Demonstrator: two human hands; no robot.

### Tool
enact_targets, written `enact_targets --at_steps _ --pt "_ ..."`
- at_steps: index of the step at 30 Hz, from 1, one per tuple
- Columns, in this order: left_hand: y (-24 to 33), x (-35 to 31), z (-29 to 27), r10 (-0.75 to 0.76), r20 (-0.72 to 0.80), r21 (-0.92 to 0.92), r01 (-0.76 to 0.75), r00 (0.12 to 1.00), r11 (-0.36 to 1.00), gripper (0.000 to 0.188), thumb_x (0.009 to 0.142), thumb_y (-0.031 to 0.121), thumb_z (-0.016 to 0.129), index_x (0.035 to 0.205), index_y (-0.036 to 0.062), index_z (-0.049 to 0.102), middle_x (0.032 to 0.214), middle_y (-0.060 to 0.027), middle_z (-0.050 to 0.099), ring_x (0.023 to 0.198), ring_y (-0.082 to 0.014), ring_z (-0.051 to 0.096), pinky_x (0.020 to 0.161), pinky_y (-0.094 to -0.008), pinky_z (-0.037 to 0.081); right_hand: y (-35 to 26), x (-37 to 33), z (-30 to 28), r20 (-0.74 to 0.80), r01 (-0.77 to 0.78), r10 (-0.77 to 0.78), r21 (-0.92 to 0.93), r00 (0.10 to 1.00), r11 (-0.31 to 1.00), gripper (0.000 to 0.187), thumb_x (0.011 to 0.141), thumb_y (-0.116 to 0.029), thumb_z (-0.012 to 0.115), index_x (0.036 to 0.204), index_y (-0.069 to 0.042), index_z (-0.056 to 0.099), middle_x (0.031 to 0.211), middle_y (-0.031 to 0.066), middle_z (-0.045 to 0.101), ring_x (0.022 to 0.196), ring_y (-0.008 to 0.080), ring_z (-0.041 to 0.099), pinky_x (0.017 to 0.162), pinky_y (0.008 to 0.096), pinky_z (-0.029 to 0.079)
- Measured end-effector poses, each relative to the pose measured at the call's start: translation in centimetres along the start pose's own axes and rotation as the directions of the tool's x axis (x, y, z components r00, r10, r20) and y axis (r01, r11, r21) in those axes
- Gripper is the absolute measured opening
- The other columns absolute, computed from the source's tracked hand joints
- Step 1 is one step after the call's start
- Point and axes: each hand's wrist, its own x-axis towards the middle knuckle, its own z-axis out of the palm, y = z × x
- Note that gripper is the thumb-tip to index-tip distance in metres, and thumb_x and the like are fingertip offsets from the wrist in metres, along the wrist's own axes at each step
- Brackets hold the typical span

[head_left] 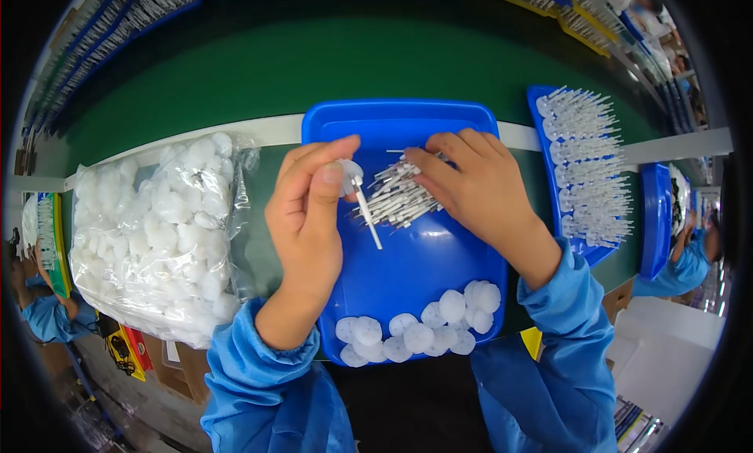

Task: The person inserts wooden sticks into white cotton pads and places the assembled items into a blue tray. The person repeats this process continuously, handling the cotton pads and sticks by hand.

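Note:
Pinched between thumb and fingers, my left hand [304,210] holds a translucent white disc [347,177] with a thin white rod [369,214] standing out from it, slanting down to the right. My right hand [478,182] is closed at the far right of a heap of thin white-and-grey rods [396,196], its fingertips on a rod there. The heap lies in a blue plastic tray [416,276] in front of me. Several loose translucent discs [418,338] are gathered along the tray's near edge.
A clear plastic bag [153,233] full of white discs lies left of the tray. To the right, a blue tray [547,151] holds rows of discs with rods attached. Green worktop [376,53] stretches behind. Filled trays line the far edges; other people's blue sleeves [681,265] show at both sides.

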Motion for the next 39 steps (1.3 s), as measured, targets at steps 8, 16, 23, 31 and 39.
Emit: enact_targets --at_steps 8,16,23,31,39 --pt "0.8 -0.2 0.4 -0.099 0.052 -0.129 0.105 0.994 0.986 0.039 0.107 0.008 0.071 0.145 -0.0011 0.065 0.121 -0.0096 0.073 0.105 -0.0118 0.067 0.094 -0.026 0.053 -0.2 -3.0 -2.5 -0.04 -0.252 0.287 0.373 0.957 0.893 0.035 0.086 -0.008 0.082 0.12 -0.013 0.082 0.106 0.0027 0.074 0.098 0.0237 0.069 0.093 0.0404 0.054" --pt "0.7 -1.2 0.9 -0.136 0.222 0.064 0.125 0.965 0.99 0.041 0.099 -0.005 0.072 0.14 0.0012 0.07 0.121 -0.0124 0.079 0.11 -0.0163 0.075 0.093 -0.0294 0.061 -1.9 -2.2 -3.6 0.058 -0.32 0.372 0.64 0.927 0.699 0.034 0.085 -0.007 0.088 0.119 -0.01 0.082 0.093 0.0046 0.077 0.087 0.0232 0.074 0.096 0.0391 0.057" --pt "1.0 -1.3 1.2 -0.106 0.217 0.059 0.095 0.97 0.994 0.032 0.097 -0.007 0.074 0.129 -0.0002 0.076 0.123 -0.0118 0.08 0.109 -0.0173 0.077 0.086 -0.0275 0.064 -2.6 -1.8 -1.1 -0.11 -0.211 0.371 0.66 0.922 0.721 0.025 0.084 -0.002 0.088 0.109 -0.006 0.083 0.095 0.0104 0.079 0.086 0.0237 0.078 0.073 0.0328 0.061" --pt "0.7 -1.2 1.0 -0.006 0.153 0.166 -0.019 0.988 0.986 0.034 0.095 -0.007 0.076 0.127 0.0027 0.079 0.121 -0.0122 0.081 0.098 -0.0161 0.075 0.084 -0.029 0.062 -3.3 -2.5 -1.1 -0.029 -0.275 0.403 0.685 0.915 0.675 0.025 0.087 -0.003 0.087 0.112 -0.007 0.085 0.085 0.0088 0.078 0.066 0.0177 0.074 0.059 0.029 0.058" --pt "1.7 -0.7 1.0 0.148 0.288 0.465 -0.273 0.946 0.842 0.035 0.093 -0.008 0.076 0.127 0.0008 0.078 0.118 -0.0136 0.079 0.096 -0.0179 0.074 0.085 -0.0303 0.059 -4.3 -2.5 -0.7 -0.033 -0.325 0.473 0.685 0.88 0.652 0.02 0.089 -0.008 0.088 0.108 -0.007 0.084 0.081 0.0096 0.078 0.064 0.0175 0.073 0.057 0.0293 0.056"
